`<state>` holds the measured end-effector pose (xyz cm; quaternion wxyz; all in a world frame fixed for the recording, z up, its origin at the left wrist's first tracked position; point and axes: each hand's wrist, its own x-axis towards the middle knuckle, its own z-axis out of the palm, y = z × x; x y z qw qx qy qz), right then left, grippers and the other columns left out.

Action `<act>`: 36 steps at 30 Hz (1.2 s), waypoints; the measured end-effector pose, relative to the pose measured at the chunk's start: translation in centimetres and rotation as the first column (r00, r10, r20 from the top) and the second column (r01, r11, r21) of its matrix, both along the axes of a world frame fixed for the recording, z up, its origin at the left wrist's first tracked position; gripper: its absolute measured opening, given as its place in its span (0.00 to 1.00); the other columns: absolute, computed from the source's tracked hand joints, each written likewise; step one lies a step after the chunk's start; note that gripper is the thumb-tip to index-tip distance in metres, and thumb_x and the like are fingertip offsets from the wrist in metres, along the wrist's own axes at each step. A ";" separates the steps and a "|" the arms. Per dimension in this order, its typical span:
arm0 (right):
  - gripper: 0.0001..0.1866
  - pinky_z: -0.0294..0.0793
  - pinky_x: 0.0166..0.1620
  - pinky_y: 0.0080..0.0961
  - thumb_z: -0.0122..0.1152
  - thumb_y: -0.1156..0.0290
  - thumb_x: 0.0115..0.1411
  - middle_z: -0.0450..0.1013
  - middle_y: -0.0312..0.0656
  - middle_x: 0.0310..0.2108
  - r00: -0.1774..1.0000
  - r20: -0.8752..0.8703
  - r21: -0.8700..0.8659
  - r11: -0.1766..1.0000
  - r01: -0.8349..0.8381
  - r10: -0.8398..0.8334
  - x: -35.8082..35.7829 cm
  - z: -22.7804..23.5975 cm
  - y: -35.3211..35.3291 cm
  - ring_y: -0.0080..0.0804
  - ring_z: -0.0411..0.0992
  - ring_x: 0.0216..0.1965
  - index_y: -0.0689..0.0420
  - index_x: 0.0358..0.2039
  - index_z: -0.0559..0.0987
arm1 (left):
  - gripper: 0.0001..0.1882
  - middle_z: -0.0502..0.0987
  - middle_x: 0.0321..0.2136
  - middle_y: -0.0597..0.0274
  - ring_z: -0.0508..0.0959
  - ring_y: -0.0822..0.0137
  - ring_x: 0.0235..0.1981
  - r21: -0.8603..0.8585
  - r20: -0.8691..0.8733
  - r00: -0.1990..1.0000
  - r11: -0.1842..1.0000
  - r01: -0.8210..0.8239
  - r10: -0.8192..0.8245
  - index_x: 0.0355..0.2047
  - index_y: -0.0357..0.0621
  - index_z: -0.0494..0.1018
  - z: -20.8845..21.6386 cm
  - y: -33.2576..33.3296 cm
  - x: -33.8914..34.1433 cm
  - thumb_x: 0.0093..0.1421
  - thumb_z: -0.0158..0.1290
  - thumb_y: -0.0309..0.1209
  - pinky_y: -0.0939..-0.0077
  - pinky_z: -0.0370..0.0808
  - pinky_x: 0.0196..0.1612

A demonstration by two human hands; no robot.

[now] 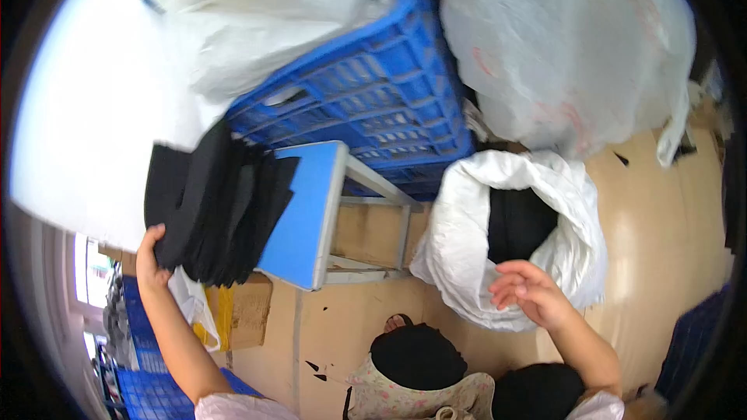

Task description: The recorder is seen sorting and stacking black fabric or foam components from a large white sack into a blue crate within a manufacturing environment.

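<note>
A thick bundle of black fabric pieces [214, 202] rests at the left, on the end of a blue-topped stool [303, 214] and against a bright white surface [85, 109]. My left hand [154, 260] grips the bundle's near left edge; some of its fingers are hidden by the fabric. To the right stands a white sack [459, 233] with its rim rolled down, and black material [517, 222] lies inside it. Over the sack's near rim hovers my right hand [533, 295], open and holding nothing, its fingers loosely bent.
Behind the stool is a blue plastic crate [373, 101] with white sacking [264, 15] on top. A big translucent plastic bag [568, 47] bulges at the back right. A cardboard box [250, 311] sits below the bundle, and black scraps [315, 369] dot the tan floor [272, 373].
</note>
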<state>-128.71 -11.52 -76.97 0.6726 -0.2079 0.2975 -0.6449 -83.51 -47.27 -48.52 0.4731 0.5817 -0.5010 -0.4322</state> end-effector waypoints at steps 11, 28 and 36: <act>0.06 0.71 0.42 0.32 0.55 0.72 0.55 0.75 0.43 0.32 0.282 -0.954 -0.059 0.987 0.152 -0.101 -2.1 0.1 -0.3 0.36 0.74 0.35 0.59 0.31 0.77 | 0.22 0.66 0.56 0.51 0.67 0.55 0.56 -0.652 0.696 0.180 0.506 0.565 0.695 0.56 0.39 0.63 -0.5 4.8 -7.8 0.63 0.47 0.33 0.64 0.59 0.60; 0.19 0.76 0.35 0.36 0.62 0.62 0.50 0.71 0.50 0.35 -0.282 -0.925 0.140 0.919 0.368 0.253 -4.2 -6.9 -6.5 0.45 0.73 0.37 0.63 0.36 0.72 | 0.07 0.75 0.24 0.58 0.75 0.59 0.34 0.387 0.870 -0.386 -0.059 0.920 -0.307 0.22 0.43 0.74 -27.8 19.8 -36.2 0.53 0.52 0.31 0.57 0.59 0.58; 0.48 0.76 0.44 0.32 0.71 0.55 0.41 0.60 0.54 0.53 -0.330 -0.762 0.391 0.802 0.451 0.557 -3.6 -9.4 -8.6 0.47 0.65 0.51 0.67 0.57 0.58 | 0.08 0.74 0.22 0.58 0.75 0.59 0.33 0.216 0.873 -0.182 0.024 0.976 -0.453 0.21 0.43 0.73 -27.4 18.7 -35.1 0.53 0.53 0.32 0.56 0.61 0.56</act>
